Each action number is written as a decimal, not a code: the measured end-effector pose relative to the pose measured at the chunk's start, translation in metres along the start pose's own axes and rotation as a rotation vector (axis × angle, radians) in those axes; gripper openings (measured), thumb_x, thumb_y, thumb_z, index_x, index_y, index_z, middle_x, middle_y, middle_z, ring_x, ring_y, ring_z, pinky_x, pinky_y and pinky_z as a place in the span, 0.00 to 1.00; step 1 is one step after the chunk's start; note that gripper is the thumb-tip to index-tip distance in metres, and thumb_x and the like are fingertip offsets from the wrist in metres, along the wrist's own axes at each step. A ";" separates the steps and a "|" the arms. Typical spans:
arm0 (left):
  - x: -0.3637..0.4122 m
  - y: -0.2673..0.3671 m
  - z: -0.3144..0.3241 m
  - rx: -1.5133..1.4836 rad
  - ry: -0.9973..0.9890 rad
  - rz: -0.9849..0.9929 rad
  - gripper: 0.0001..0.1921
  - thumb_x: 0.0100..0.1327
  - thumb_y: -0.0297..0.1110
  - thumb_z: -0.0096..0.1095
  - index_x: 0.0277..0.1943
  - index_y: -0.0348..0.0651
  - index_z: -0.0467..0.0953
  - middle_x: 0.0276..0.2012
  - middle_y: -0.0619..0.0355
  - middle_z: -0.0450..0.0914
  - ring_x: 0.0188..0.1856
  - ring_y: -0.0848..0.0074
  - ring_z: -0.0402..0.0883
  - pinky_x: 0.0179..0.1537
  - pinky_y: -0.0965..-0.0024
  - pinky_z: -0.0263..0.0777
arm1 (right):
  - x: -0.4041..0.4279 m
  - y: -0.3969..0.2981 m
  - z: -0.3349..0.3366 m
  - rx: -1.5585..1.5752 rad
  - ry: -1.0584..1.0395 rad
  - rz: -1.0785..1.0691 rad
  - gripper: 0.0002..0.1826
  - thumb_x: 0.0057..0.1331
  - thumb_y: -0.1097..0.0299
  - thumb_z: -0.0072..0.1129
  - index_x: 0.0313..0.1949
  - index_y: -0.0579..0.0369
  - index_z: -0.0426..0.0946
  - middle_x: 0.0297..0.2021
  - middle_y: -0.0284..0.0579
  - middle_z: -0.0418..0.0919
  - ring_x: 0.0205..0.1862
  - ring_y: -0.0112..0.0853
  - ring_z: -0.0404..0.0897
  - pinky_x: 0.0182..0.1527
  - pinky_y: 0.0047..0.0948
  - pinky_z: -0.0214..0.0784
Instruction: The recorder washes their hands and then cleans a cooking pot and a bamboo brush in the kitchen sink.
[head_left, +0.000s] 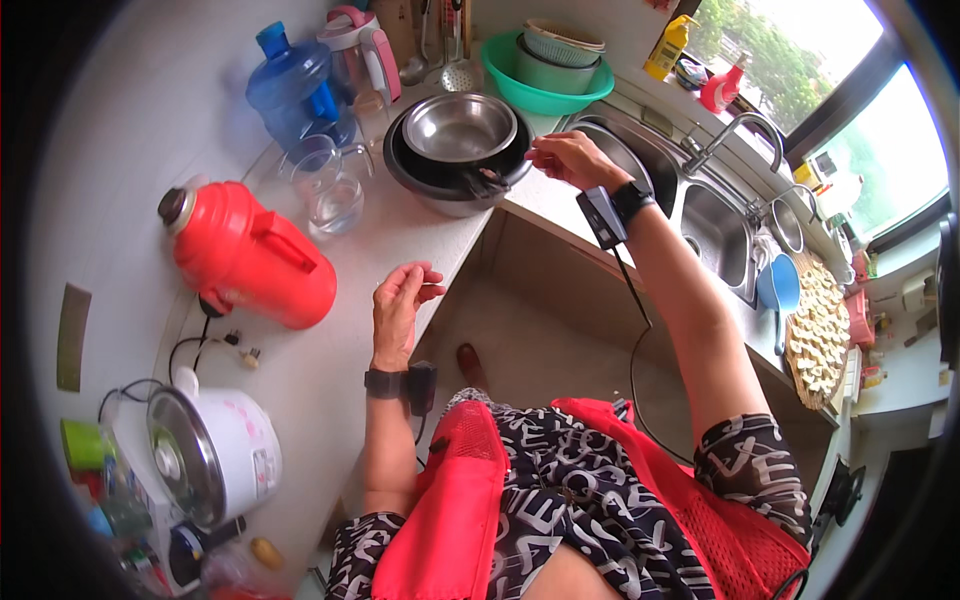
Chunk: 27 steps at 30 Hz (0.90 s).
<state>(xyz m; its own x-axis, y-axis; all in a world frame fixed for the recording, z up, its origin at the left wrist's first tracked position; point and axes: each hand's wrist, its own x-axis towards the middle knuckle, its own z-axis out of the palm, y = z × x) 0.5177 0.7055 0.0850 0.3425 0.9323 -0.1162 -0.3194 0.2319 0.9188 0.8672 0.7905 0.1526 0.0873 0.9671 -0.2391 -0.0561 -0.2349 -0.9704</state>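
My left hand (405, 307) is over the edge of the pale countertop (405, 232), its fingers loosely bent and nothing seen in them. My right hand (577, 157) is beside the rim of a black bowl or pan (397, 150); whether the fingertips touch it cannot be told. Its fingers are half curled and hold nothing visible. A shallow stainless steel bowl (460, 126) rests inside the black one, stacked over a larger metal basin (457, 204). Left of the stack stands a clear glass pitcher (335, 206). A red thermos flask (251, 255) is farther left.
A double steel sink (716, 217) with a faucet (739, 131) lies to the right. Beyond it are a blue dipper (778, 283) and a round tray of dough pieces (817, 337). A green basin (551, 101), blue water jug (292, 82) and white electric pot (240, 450) occupy the counter.
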 end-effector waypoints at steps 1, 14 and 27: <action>0.009 0.001 -0.003 -0.055 0.007 -0.004 0.14 0.69 0.38 0.55 0.46 0.33 0.76 0.36 0.53 0.81 0.34 0.73 0.81 0.44 0.72 0.75 | 0.022 0.003 -0.003 0.001 0.012 0.010 0.14 0.67 0.60 0.55 0.36 0.61 0.78 0.33 0.39 0.82 0.32 0.24 0.80 0.32 0.21 0.72; 0.050 -0.026 -0.057 -0.110 0.041 -0.176 0.12 0.70 0.36 0.53 0.46 0.35 0.75 0.37 0.55 0.80 0.36 0.75 0.79 0.45 0.71 0.73 | 0.099 0.006 0.018 -0.523 0.190 0.278 0.21 0.59 0.54 0.64 0.25 0.63 0.78 0.19 0.42 0.78 0.14 0.25 0.72 0.17 0.21 0.64; 0.003 -0.024 -0.050 -0.166 -0.009 -0.198 0.11 0.69 0.35 0.55 0.45 0.36 0.76 0.35 0.56 0.80 0.35 0.76 0.79 0.43 0.73 0.74 | 0.083 -0.025 0.020 0.403 -0.080 0.416 0.09 0.65 0.69 0.49 0.35 0.65 0.69 0.16 0.32 0.59 0.12 0.19 0.57 0.13 0.18 0.49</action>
<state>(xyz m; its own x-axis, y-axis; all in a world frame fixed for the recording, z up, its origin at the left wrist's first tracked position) 0.4822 0.7171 0.0439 0.4201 0.8620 -0.2836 -0.3861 0.4526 0.8038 0.8561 0.8786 0.1581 -0.0976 0.8095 -0.5789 -0.4449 -0.5558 -0.7022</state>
